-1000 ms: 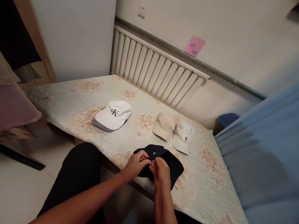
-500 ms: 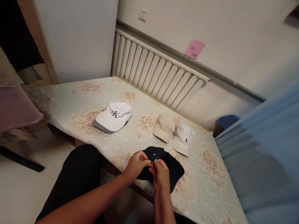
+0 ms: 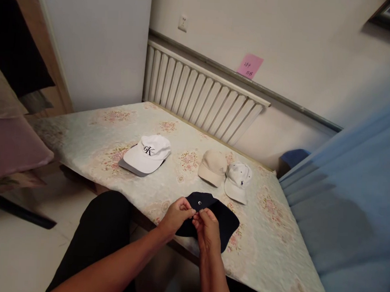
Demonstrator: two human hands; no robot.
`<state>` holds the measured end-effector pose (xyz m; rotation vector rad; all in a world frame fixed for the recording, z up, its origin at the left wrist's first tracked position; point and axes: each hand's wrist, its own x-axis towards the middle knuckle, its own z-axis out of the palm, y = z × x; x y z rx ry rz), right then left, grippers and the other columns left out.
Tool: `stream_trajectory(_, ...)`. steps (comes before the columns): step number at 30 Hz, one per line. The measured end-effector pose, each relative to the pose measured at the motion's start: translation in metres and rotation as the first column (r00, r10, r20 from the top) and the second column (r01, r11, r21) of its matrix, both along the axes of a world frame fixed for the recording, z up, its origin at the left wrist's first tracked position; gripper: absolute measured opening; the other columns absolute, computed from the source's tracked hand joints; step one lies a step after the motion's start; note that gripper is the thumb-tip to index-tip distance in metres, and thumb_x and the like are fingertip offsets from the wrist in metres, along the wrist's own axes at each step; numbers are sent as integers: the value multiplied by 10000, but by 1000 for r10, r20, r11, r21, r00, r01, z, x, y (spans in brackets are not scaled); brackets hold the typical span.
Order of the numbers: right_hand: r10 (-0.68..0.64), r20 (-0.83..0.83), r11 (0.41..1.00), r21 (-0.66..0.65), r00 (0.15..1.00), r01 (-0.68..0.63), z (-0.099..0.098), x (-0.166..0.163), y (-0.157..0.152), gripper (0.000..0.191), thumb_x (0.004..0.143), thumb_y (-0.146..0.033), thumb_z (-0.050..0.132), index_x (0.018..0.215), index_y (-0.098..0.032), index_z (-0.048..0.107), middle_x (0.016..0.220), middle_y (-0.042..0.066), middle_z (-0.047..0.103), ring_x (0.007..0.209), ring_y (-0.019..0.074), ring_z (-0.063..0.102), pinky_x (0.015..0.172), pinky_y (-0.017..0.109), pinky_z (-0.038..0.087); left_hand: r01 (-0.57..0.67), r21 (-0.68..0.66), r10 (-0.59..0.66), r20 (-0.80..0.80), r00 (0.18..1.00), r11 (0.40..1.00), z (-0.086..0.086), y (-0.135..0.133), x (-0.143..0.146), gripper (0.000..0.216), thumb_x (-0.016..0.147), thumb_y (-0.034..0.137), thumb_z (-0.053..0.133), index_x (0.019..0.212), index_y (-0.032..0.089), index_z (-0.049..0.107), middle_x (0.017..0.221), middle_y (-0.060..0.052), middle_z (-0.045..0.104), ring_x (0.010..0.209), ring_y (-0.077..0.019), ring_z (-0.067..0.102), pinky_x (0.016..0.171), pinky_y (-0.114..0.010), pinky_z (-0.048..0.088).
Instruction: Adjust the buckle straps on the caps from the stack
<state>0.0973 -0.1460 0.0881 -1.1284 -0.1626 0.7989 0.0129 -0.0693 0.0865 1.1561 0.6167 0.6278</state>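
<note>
A black cap (image 3: pixel 229 221) lies at the near edge of the flowered bed cover, its brim toward the right. My left hand (image 3: pixel 177 213) pinches the cap's edge from the left, just under a small light emblem (image 3: pixel 200 203). Close beside it, my right hand (image 3: pixel 209 226) pinches the same edge with thumb and fingers, the fingertips of both hands nearly touching. What exactly lies between the fingertips is too small to make out. Behind are a beige cap (image 3: pixel 213 167), a white cap (image 3: pixel 238 180) touching it, and a white cap with black letters (image 3: pixel 150 153) on a grey-brimmed cap (image 3: pixel 134 168).
The flowered cover (image 3: pixel 159 188) spreads over a low bed or table. A white radiator (image 3: pixel 198 91) stands along the wall behind it. Blue curtain (image 3: pixel 353 195) hangs at the right, and a pink cloth (image 3: pixel 13 148) at the left. My knee (image 3: pixel 103 219) is near the front edge.
The view has shifted slightly. Both hands stay on the black cap in nearly the same pinch, with only small finger movement. The other caps have not moved.
</note>
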Motion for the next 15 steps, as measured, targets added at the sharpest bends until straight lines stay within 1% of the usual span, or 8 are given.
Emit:
stream_trajectory(5,12,-64,999,48,998,-9,-1,0,1,288,575,-254,780,749,-186,560,586,-23,634,537,101,594,518,201,460,-10,-32,12,54,998,999,-1,2,0,199,654,257,641,744,183,480,556,76,506,546,-80,496,563,-205,354)
stream_trajectory(8,6,-83,997,71,997,0,0,1,1,283,578,-224,774,768,-197,567,603,-46,621,531,94,584,521,202,459,-39,-56,42,55,998,998,-2,3,-1,257,640,254,649,824,196,480,530,98,477,520,-84,501,557,-209,362)
stream_trajectory(10,13,-80,996,93,997,-5,0,3,1,274,582,-202,758,793,-204,582,660,-46,631,565,99,593,538,211,466,-35,-64,38,60,997,997,-2,3,-2,278,641,256,649,850,199,474,523,106,466,510,-83,500,555,-209,366)
stream_trajectory(13,98,-61,978,188,993,-85,0,6,2,269,604,-175,712,852,-212,617,797,-15,665,675,129,616,600,248,486,0,-64,4,71,997,998,-2,3,-3,277,653,253,646,868,194,481,532,101,475,515,-79,497,560,-209,370)
stream_trajectory(15,147,-54,960,248,988,-130,0,8,4,273,614,-153,684,875,-218,634,826,-9,668,703,135,612,627,260,485,21,-64,-16,70,997,998,-2,4,-4,276,665,250,637,898,187,502,539,96,479,515,-75,490,555,-205,365)
